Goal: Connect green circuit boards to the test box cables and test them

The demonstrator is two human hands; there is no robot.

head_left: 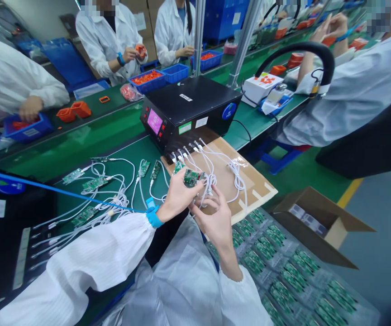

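Note:
My left hand [179,192], with a blue wrist strap, is closed on a green circuit board [191,177] over the cardboard sheet. Just to its right, my right hand [214,215] has its fingers curled together near the board's lower edge; a small end of something shows between the hands, too small to name. White cables [238,176] run from the front of a black tester box [192,102] with a lit pink screen. Left of my hands, more circuit boards [95,183] lie on the green bench, with white cables attached.
Trays of green boards [283,271] sit at the lower right, beside an open carton [317,222]. A second black box [8,235] stands at the left. A blue cord [63,191] crosses to my left wrist. Several people in white coats work around the line with blue bins [148,81].

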